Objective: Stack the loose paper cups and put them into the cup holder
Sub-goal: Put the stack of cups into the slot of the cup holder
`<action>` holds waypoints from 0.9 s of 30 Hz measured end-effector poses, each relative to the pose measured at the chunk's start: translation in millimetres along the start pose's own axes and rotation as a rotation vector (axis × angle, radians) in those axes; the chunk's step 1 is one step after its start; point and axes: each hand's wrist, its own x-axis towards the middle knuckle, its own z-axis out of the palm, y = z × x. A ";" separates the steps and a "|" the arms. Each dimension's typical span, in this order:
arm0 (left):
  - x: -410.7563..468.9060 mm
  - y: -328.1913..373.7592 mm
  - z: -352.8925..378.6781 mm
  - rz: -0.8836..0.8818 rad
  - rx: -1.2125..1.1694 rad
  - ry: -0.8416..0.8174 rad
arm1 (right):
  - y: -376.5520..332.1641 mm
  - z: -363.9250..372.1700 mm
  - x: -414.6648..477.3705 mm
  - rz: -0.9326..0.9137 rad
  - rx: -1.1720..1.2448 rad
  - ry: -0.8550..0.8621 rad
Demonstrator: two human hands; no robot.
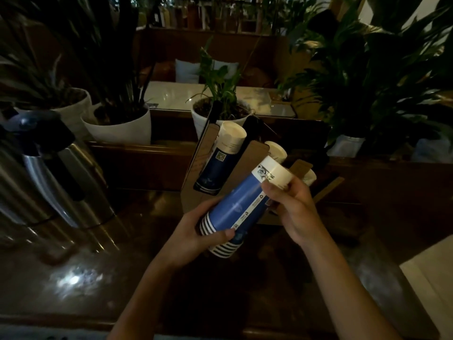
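Head view | both my hands, left hand (196, 235) and right hand (293, 207), grip stacked cups (241, 204) | holder (255, 153) partly filled; this stack not yet in.

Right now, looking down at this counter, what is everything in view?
held cup stack: one, blue with striped rims and a white base, tilted above the counter
cup holder: one, brown cardboard, just behind the held stack
stacks in holder: three, blue and white, leaning in separate slots
pump flask: one, steel with a dark top, far left
plant pots: at least three, white, behind the counter
back table: one, pale and glossy, beyond the plants
counter: one, dark wood, below
left hand: grips the stack's striped end
right hand: grips the white end
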 end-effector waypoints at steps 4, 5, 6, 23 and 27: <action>0.3 -12.1 -1.6 -0.003 0.025 -0.020 | -13.4 -7.9 1.0 -0.050 0.007 0.012; -1.0 -16.0 -2.7 -0.010 0.040 -0.026 | -19.3 -9.3 2.0 -0.072 0.014 0.021; -3.0 -20.3 -4.1 -0.016 0.073 -0.023 | -26.2 -10.0 3.1 -0.097 0.021 0.038; -12.5 -129.1 -5.8 -0.224 1.323 0.000 | -128.8 19.1 64.7 -0.431 0.093 0.168; -12.6 -127.9 -4.2 -0.215 1.337 0.016 | -141.2 27.5 82.2 -0.460 0.043 0.215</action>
